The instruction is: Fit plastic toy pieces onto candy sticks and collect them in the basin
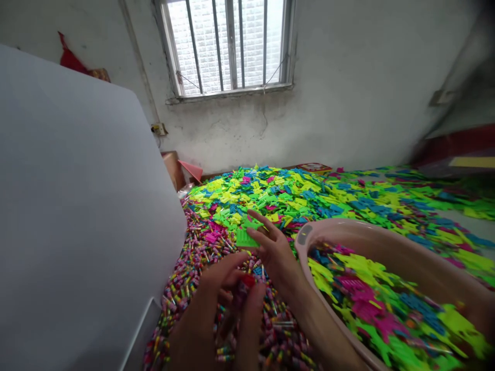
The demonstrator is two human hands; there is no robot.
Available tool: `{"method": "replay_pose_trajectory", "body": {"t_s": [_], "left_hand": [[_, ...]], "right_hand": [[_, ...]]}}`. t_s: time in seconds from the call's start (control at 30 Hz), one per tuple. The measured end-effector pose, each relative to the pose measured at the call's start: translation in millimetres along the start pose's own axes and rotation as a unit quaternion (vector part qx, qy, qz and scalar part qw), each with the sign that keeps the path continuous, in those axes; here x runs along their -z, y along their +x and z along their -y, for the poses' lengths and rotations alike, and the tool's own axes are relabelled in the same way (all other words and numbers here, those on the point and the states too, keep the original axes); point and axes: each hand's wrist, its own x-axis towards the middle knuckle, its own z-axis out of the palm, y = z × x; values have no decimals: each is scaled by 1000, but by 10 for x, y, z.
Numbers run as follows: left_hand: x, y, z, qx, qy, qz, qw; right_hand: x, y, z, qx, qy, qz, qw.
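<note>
My left hand (220,304), low in the middle and blurred, has its thumb and fingers around a small red-topped piece (246,282). Beyond it and to the right, my right hand (273,247) reaches forward with its thumb and fingers at a bright green plastic comb-like piece (245,236). Under both hands lies a heap of small pink striped tubes (193,263). Behind them rises a pile of flat yellow, green, blue and pink plastic pieces (278,193).
A pink tub (379,232) on the right holds mixed plastic pieces and stands beside my right forearm. A large white panel (85,206) fills the left side. At the back are a wall, a barred window (232,46) and a pink triangular piece (191,170).
</note>
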Motion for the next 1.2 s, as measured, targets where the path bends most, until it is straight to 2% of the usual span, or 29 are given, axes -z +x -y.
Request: {"method": "replay_pose_trajectory", "body": {"t_s": [0.13, 0.3, 0.47, 0.53, 0.6, 0.7, 0.9, 1.07, 1.2], "left_hand": [[-36, 76, 112, 46, 25, 5, 999], [-78, 115, 179, 41, 33, 51, 997], [-100, 95, 179, 39, -6, 36, 999], [-105, 85, 183, 44, -17, 15, 999], [-110, 74, 186, 56, -16, -9, 998], [-127, 68, 195, 60, -5, -8, 998], [-197, 104, 250, 13, 8, 68, 998], [-231, 77, 234, 89, -22, 86, 992], [-233, 54, 178, 105, -30, 102, 989]], "right_hand": [[-119, -371, 230, -51, 54, -21, 997], [-87, -561, 210, -36, 53, 24, 998], [1, -593, 154, -56, 35, 3, 998], [23, -603, 194, -65, 6, 41, 997], [39, -618, 259, -76, -27, 107, 991], [67, -635, 347, -89, -31, 162, 982], [146, -604, 393, -102, -34, 138, 985], [172, -596, 395, -96, -43, 100, 989], [202, -608, 428, -87, -89, 121, 985]]}}
